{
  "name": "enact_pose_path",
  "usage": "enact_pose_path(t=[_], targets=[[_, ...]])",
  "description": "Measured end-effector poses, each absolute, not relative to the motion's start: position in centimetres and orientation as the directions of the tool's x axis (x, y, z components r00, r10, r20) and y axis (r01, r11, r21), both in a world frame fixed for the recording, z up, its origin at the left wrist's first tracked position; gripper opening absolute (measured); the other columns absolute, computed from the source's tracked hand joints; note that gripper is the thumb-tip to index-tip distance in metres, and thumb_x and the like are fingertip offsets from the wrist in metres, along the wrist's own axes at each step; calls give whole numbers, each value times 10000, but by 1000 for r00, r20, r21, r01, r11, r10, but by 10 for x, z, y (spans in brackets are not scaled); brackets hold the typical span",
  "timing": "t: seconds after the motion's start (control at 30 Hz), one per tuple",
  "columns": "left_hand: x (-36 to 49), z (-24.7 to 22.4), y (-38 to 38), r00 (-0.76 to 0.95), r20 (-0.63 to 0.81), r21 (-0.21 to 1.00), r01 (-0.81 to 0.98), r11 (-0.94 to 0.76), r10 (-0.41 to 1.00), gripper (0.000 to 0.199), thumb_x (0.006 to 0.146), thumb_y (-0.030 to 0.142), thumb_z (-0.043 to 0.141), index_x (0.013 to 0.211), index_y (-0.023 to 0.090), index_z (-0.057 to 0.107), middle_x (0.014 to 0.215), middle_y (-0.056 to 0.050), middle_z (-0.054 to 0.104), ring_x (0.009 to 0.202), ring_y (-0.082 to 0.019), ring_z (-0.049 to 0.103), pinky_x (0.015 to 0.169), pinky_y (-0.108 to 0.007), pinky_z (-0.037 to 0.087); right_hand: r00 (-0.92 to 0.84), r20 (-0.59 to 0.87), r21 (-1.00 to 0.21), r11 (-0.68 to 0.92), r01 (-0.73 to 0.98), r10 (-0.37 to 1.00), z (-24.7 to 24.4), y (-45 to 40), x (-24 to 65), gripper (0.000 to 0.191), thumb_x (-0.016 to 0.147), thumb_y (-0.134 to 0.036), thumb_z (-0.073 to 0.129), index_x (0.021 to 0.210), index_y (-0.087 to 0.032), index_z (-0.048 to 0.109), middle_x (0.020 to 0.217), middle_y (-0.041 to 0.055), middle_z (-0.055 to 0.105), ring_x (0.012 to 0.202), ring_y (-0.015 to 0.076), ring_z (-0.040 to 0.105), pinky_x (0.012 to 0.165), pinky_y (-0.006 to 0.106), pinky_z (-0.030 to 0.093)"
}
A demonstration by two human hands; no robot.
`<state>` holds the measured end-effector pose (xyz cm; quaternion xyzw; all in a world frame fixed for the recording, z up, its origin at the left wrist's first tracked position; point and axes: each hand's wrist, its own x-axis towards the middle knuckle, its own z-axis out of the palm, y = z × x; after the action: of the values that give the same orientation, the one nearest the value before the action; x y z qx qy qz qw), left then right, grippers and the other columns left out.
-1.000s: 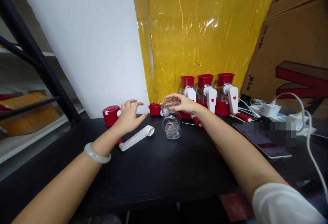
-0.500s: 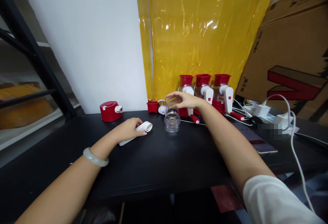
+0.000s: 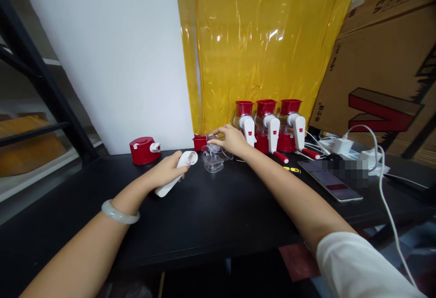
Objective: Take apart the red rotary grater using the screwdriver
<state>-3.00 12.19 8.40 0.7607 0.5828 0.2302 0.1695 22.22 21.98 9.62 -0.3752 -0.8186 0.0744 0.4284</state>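
My left hand [image 3: 170,169] is wrapped round a white plastic crank arm [image 3: 172,183], whose round hollow end points up and to the right. My right hand [image 3: 231,141] grips the upper part of a clear plastic housing [image 3: 214,161], which is tilted just above or on the black table. Behind the housing sits a small red part [image 3: 200,143]. A round red base [image 3: 145,151] with a white knob stands beyond my left hand. Three red and white crank graters [image 3: 271,127] stand in a row to the right of my right hand.
The black table [image 3: 221,216] runs across the view. On its right lie a phone [image 3: 330,181], a yellow item [image 3: 292,169], white chargers [image 3: 342,145] and cables. A white panel, yellow plastic sheeting and a large cardboard box [image 3: 378,75] stand behind.
My left hand has raised and turned the white crank arm. The clear housing has turned and shifted left with my right hand. The view has moved slightly, showing more of the phone.
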Motion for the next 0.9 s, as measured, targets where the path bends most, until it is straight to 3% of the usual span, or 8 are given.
enact_pose_path(t=[0.17, 0.33, 0.43, 0.63, 0.9], targets=[[-11, 82, 111, 325, 68, 664, 691, -286, 943, 235, 783, 425, 566, 885, 225, 495, 708, -1, 679, 594, -206, 661, 584, -315, 475, -243, 694, -498, 695, 518, 678, 81, 225, 212, 482, 704, -629, 721, 933, -207, 676, 996, 99, 612, 1019, 263, 600, 935, 425, 451], [-9, 79, 110, 357, 179, 524, 754, -396, 917, 234, 809, 412, 544, 936, 216, 523, 770, -20, 690, 722, -223, 670, 663, -318, 463, -126, 704, -556, 653, 515, 699, 72, 230, 211, 494, 659, -667, 731, 751, -202, 592, 839, 70, 583, 828, 232, 600, 824, 395, 483], [-7, 76, 110, 363, 192, 432, 803, -411, 912, 320, 818, 403, 528, 1073, 210, 541, 846, -45, 695, 766, -232, 657, 673, -318, 443, -139, 711, -502, 636, 586, 690, 72, 224, 213, 507, 666, -702, 703, 700, -216, 564, 806, 71, 586, 801, 233, 600, 778, 379, 481], [-3, 71, 109, 428, 137, 313, 837, -449, 893, 294, 851, 429, 473, 1016, 200, 558, 857, -53, 666, 718, -210, 618, 639, -301, 411, -138, 632, -440, 499, 746, 763, 79, 205, 213, 546, 728, -745, 611, 879, -221, 641, 761, 80, 667, 810, 256, 655, 719, 341, 469], [-1, 72, 108, 435, 97, 291, 848, -443, 895, 258, 851, 404, 471, 975, 201, 571, 840, -48, 671, 704, -204, 609, 628, -292, 399, -186, 556, -346, 430, 834, 810, 87, 191, 202, 536, 884, -682, 454, 1026, -208, 658, 891, 101, 727, 877, 258, 686, 717, 326, 483]])
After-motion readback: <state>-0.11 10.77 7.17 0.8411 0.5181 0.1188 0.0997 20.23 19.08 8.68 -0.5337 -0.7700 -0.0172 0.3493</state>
